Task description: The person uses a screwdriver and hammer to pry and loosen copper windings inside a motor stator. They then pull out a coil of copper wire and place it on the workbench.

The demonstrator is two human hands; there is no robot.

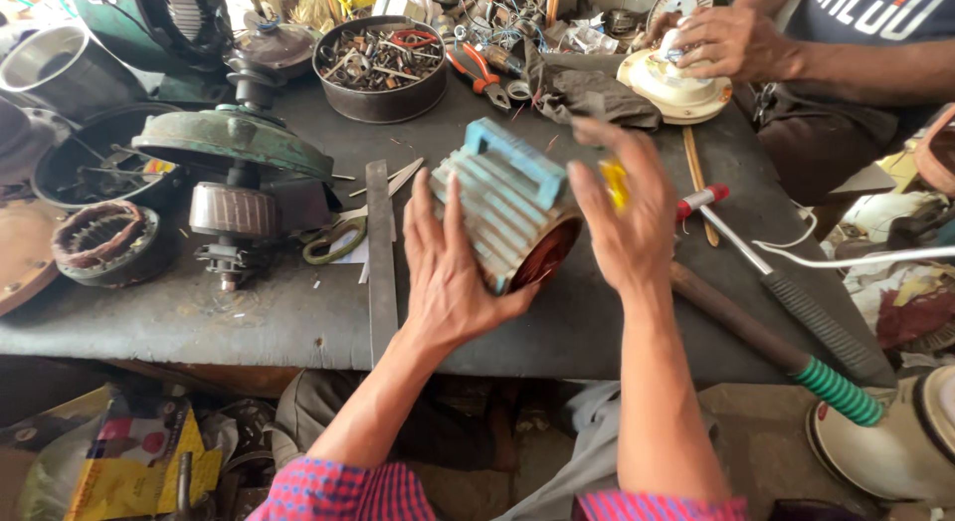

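A pale blue finned motor housing (502, 198) with copper windings showing at its open end lies on the dark workbench (298, 312). My left hand (448, 267) grips its near side, fingers spread over the fins. My right hand (622, 208) is blurred at the housing's open right end, with a small yellow thing (616, 181) at its fingers; whether it holds it I cannot tell.
A flat metal bar (380, 252), scissors (336, 239), a green motor assembly (234, 153) and a stator ring (104, 240) lie to the left. A round tin of scrap parts (381, 63) stands behind. Another person's hands hold a cream fan part (676, 83) at back right. A hammer (766, 332) lies at right.
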